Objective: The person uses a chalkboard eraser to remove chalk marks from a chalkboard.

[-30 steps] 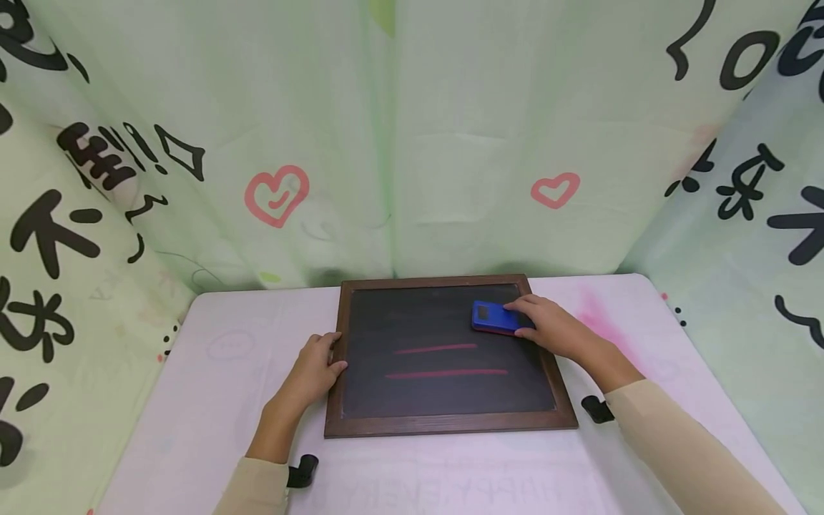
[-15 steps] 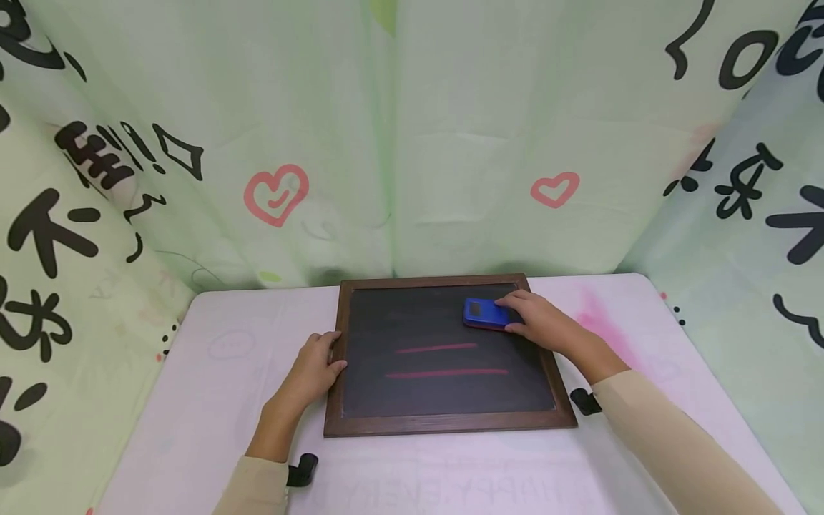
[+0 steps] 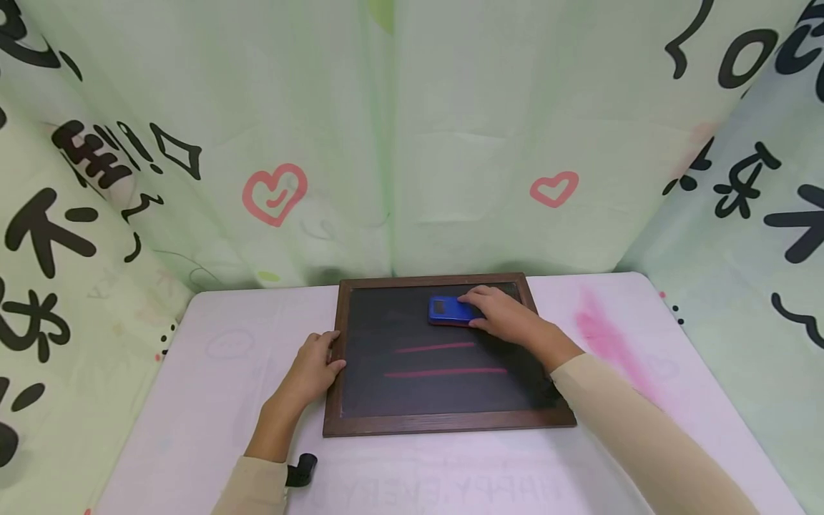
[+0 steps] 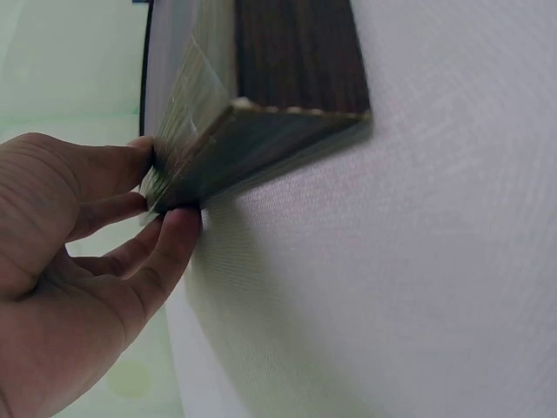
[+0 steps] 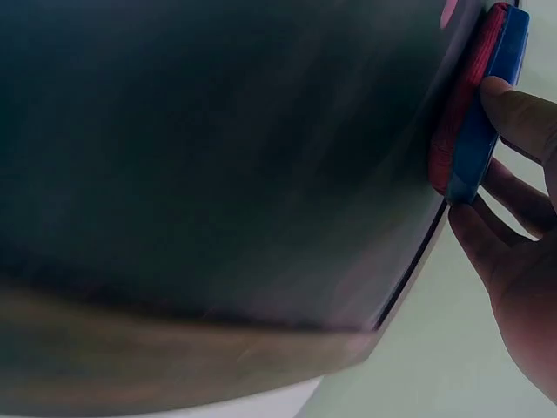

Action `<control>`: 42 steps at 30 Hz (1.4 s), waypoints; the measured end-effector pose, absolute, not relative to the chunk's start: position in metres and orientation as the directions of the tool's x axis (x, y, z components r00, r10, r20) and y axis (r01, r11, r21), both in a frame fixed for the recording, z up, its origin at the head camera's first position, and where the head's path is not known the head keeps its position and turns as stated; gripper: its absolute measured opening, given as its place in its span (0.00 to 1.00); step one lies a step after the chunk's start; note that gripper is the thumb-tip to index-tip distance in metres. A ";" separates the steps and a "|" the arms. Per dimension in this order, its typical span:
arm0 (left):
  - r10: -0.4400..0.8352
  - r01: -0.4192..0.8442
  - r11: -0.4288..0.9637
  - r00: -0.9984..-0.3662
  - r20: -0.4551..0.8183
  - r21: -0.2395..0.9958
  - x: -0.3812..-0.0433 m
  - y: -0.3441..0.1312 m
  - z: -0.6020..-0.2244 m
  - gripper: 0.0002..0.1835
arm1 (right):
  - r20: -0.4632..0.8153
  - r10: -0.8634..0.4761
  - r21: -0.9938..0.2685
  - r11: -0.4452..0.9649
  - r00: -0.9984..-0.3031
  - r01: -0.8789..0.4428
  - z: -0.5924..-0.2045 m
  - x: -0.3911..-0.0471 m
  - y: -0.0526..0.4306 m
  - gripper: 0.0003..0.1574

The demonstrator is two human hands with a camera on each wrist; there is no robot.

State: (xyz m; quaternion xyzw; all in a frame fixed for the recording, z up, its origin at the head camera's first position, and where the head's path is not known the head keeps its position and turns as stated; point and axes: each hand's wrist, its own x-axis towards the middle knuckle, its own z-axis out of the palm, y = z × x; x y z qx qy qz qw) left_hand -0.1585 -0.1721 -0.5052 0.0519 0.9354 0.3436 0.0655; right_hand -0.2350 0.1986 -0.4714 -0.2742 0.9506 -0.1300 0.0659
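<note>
On one table (image 3: 193,400), left fingers (image 4: 170,252) pinch one chalkboard (image 3: 412,397) with two pink lines (image 3: 445,373), right fingers (image 5: 477,235) one eraser (image 3: 444,310).

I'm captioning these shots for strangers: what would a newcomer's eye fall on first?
Probably the dark chalkboard on the pale table, with two pink lines across it and a brown frame around it. Next, the blue eraser with its red pad, gripped by the right hand on the board's far half, while the left hand holds the frame's left side. Behind, two red hearts stand out on the green curtain.
</note>
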 end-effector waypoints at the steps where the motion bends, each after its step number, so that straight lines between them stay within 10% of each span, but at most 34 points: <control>1: 0.143 0.052 0.759 -0.986 -0.087 0.649 -0.158 -0.172 -0.505 0.32 | -0.063 -0.542 -0.285 0.814 -0.838 -0.506 -0.471 -0.236 0.193 0.33; 42: 0.146 0.048 0.756 -0.985 -0.097 0.652 -0.160 -0.173 -0.504 0.31 | -0.184 -0.622 -0.234 0.780 -0.761 -0.580 -0.465 -0.262 0.044 0.32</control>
